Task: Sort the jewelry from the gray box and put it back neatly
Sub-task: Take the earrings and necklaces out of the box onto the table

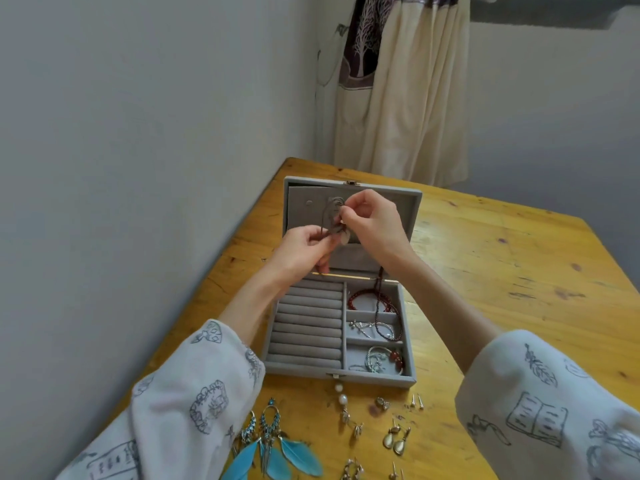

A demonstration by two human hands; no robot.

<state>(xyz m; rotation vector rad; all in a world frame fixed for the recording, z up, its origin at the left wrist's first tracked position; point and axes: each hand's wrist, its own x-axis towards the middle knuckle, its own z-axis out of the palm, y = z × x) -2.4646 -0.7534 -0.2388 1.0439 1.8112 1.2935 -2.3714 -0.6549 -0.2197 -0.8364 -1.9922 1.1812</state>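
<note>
A home room — wooden table [485, 271] in a corner, cream curtain [408, 98] hanging behind.

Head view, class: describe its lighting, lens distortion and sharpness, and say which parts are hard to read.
Head view: soft, even daylight with only faint shadows; mild sheen on the wooden table; wide-angle bending curves the wall edge and stretches the sleeves; both hands, left hand and right hand, pinch a gray cord necklace that blurs against the gray box lid.
</note>
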